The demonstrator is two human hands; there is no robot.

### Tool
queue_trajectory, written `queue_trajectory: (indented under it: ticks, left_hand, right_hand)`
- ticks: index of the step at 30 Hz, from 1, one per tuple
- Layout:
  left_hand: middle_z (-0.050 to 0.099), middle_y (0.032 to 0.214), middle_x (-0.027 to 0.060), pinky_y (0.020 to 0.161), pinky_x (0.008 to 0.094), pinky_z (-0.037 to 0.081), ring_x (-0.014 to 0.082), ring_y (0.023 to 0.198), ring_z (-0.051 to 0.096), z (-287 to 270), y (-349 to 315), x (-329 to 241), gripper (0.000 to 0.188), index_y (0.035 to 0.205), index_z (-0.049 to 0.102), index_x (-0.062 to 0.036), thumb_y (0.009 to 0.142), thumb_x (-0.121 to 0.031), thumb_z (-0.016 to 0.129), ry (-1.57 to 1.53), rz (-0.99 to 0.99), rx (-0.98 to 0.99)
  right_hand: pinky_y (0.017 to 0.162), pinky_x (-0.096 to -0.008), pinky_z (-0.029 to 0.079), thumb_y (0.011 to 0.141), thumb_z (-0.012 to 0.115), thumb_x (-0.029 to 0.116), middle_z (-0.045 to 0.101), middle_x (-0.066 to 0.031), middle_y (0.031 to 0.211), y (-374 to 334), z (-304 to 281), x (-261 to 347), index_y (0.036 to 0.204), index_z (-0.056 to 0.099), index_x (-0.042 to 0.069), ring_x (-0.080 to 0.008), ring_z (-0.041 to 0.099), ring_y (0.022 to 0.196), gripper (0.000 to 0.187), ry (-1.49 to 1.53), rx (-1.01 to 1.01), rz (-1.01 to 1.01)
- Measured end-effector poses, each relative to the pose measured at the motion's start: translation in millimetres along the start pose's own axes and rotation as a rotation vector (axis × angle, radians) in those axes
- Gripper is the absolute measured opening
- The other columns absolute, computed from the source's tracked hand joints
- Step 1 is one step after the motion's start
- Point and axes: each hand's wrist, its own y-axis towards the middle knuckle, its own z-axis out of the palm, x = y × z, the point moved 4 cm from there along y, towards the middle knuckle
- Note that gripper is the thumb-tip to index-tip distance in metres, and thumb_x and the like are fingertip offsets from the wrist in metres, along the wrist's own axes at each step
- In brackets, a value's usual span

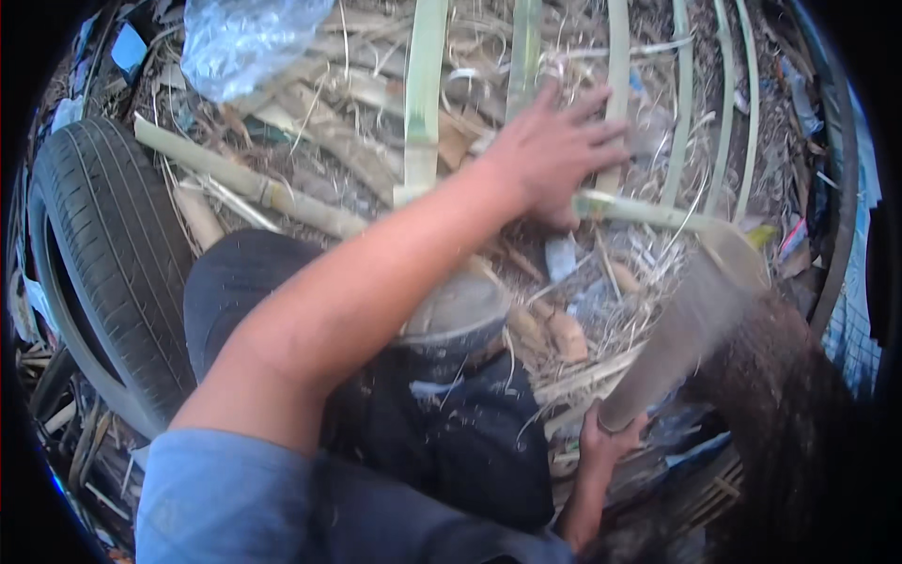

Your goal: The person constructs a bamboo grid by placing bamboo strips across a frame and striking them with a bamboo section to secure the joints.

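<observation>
My left hand (pixel 560 155) reaches across with its fingers spread, slightly blurred, over the pale green split bamboo strips (pixel 617 75). Several of these strips run side by side away from me. A crosswise bamboo strip (pixel 648 211) passes by the heel of that hand, across their near ends; whether the hand touches it I cannot tell. Lower right, my right hand (pixel 609 440) is closed around the lower end of a broad grey-brown tool (pixel 669 334), blurred and machete-like. Its wide upper end reaches up to the right end of the crosswise strip.
A black tyre (pixel 117 254) stands at the left. Clear plastic sheeting (pixel 246 45) lies at the top left. A thick bamboo piece (pixel 249 183) lies beside my knee. Bamboo shavings and scraps cover the ground. A dark, hair-like mass (pixel 775 414) blocks part of the right side.
</observation>
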Motion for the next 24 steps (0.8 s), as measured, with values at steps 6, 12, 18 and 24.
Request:
queue_trajectory:
  ticks: [6, 12, 18, 24]
  left_hand:
    - [0.032, 0.159, -0.0016, 0.117, 0.0663, 0.02, 0.0248, 0.152, 0.016, 9, -7, -3, 0.091, 0.147, 0.044, -0.0274, 0.065, -0.048, 0.078, 0.002, -0.003, 0.022]
    - [0.034, 0.158, -0.0019, 0.117, 0.0656, 0.019, 0.0247, 0.152, 0.016, 5, 0, -6, 0.092, 0.146, 0.044, -0.0271, 0.064, -0.048, 0.079, -0.002, 0.016, -0.07]
    - [0.034, 0.158, -0.0013, 0.118, 0.0655, 0.018, 0.0252, 0.152, 0.016, 6, -3, -8, 0.094, 0.147, 0.044, -0.0261, 0.064, -0.05, 0.08, -0.006, 0.04, 0.01]
    - [0.031, 0.16, -0.0022, 0.119, 0.0624, 0.017, 0.0232, 0.152, 0.016, 5, -3, 0, 0.096, 0.148, 0.042, -0.0287, 0.064, -0.054, 0.08, -0.005, 0.002, -0.028]
  right_hand:
    - [0.067, -0.0466, 0.053, 0.072, 0.079, 0.017, 0.067, -0.0238, 0.086, -9, 7, -6, 0.107, 0.059, 0.0, -0.0425, 0.067, 0.077, 0.044, -0.043, -0.061, -0.076]
    - [0.071, -0.0424, 0.056, 0.073, 0.08, 0.016, 0.069, -0.0231, 0.088, -4, -1, -9, 0.116, 0.06, -0.001, -0.0395, 0.07, 0.078, 0.051, 0.069, -0.085, -0.085]
    - [0.073, -0.0454, 0.055, 0.069, 0.085, 0.015, 0.069, -0.0229, 0.096, -9, -2, -24, 0.111, 0.056, -0.003, -0.0343, 0.071, 0.083, 0.054, 0.037, -0.025, 0.052]
    - [0.07, -0.0453, 0.054, 0.066, 0.085, 0.013, 0.068, -0.0237, 0.095, -14, -1, -7, 0.108, 0.059, -0.005, -0.0397, 0.068, 0.078, 0.054, 0.182, -0.152, -0.161]
